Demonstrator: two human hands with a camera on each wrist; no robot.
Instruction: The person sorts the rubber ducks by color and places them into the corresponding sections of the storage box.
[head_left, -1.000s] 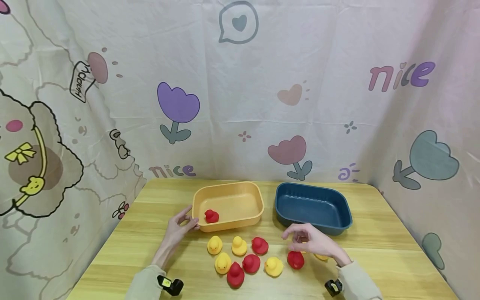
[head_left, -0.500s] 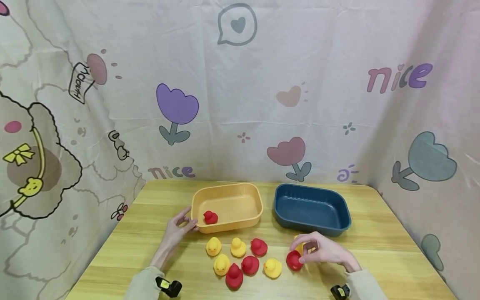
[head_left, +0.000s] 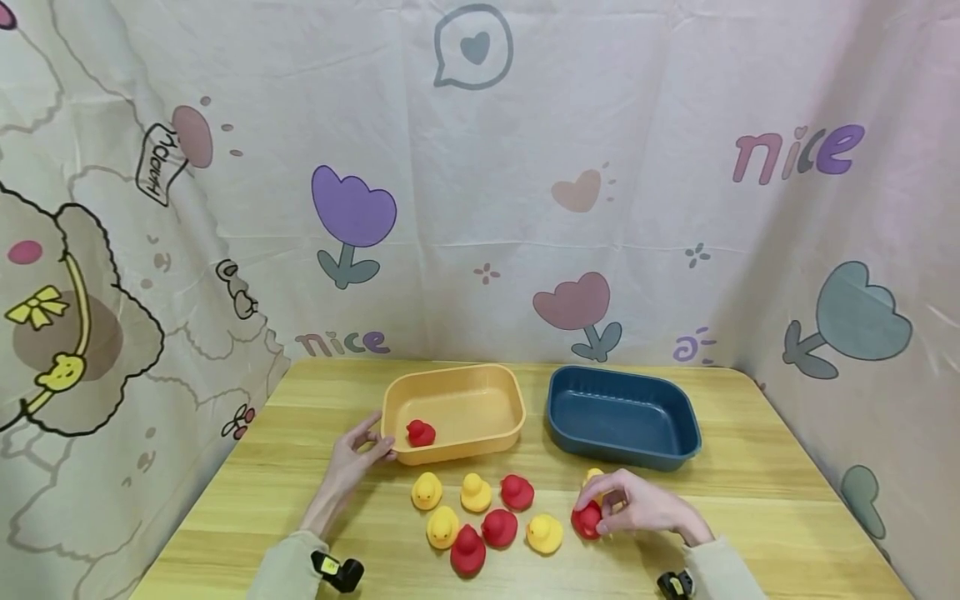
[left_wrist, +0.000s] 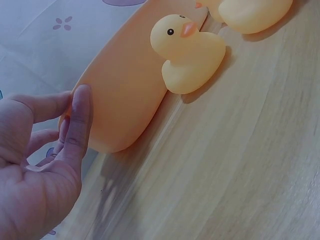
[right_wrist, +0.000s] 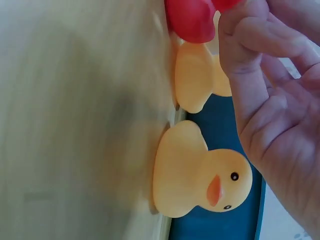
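Note:
My left hand pinches the left end of the yellow-orange plastic bin, thumb outside the wall. Inside that bin sits one red rubber duck. Over on the right, my right hand has thumb and fingers around another red rubber duck, which is low at the tabletop. Just behind it a yellow duck is partly covered by the hand. The right wrist view shows a further yellow duck beside the hand, hidden in the head view.
A dark blue bin stands right of the yellow-orange one, with nothing in it. Several yellow and red ducks, among them a red one at the front and a yellow one, lie on the wooden table. A printed curtain hangs behind.
My right hand has come down and slightly toward me, and its fingers have closed on the red duck. My left hand stays at the yellow-orange bin.

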